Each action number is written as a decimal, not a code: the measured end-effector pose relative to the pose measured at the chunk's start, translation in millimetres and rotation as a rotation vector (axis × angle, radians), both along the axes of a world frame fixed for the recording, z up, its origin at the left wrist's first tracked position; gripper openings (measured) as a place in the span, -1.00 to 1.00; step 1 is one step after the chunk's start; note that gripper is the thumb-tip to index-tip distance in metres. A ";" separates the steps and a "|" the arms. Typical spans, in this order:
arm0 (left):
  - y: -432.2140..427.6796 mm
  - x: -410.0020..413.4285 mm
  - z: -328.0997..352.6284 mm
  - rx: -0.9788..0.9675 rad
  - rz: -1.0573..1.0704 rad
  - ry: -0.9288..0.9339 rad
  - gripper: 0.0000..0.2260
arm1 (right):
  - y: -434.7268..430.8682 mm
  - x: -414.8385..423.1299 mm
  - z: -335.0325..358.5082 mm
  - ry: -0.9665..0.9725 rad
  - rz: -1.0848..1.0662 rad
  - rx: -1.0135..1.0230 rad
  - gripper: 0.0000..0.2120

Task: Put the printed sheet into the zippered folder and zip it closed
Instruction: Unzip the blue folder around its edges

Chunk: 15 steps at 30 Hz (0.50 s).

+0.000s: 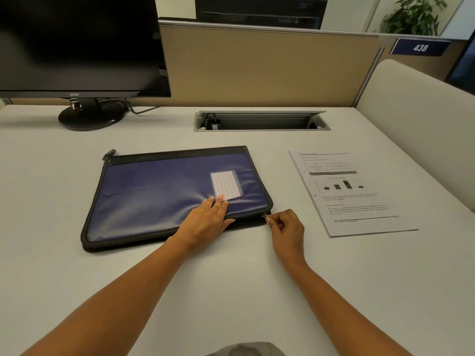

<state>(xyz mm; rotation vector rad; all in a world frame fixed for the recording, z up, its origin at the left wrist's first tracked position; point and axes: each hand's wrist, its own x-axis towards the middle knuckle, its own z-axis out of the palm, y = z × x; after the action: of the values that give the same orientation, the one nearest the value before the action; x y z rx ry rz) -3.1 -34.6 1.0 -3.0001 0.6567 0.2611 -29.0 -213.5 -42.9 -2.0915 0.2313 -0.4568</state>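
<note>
A blue zippered folder (154, 196) with black trim and a lined label pocket lies flat on the white desk (231, 291). My left hand (207, 219) rests flat on its near right part, fingers spread, pressing the cover. My right hand (285, 226) pinches the small metal zipper pull (264, 215) at the folder's near right corner. The printed sheet (352, 194), with a table, a bar chart and text, lies face up on the desk to the right of the folder, apart from both hands.
A black monitor (77, 44) on a round stand sits at the back left. A cable tray (262, 121) is recessed in the desk behind the folder. A beige partition (270, 65) closes the back; a padded divider (424, 116) runs along the right.
</note>
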 end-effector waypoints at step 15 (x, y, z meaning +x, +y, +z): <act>-6.8 1.7 3.6 -0.003 0.030 -0.004 -0.46 | -1.4 4.7 3.0 0.037 -0.080 -0.002 -0.88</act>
<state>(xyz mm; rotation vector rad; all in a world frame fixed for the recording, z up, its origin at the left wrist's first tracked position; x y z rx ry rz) -1.5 -41.5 4.7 -3.0144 0.6131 0.2563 -24.3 -215.0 -39.9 -2.0993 0.3372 -0.4669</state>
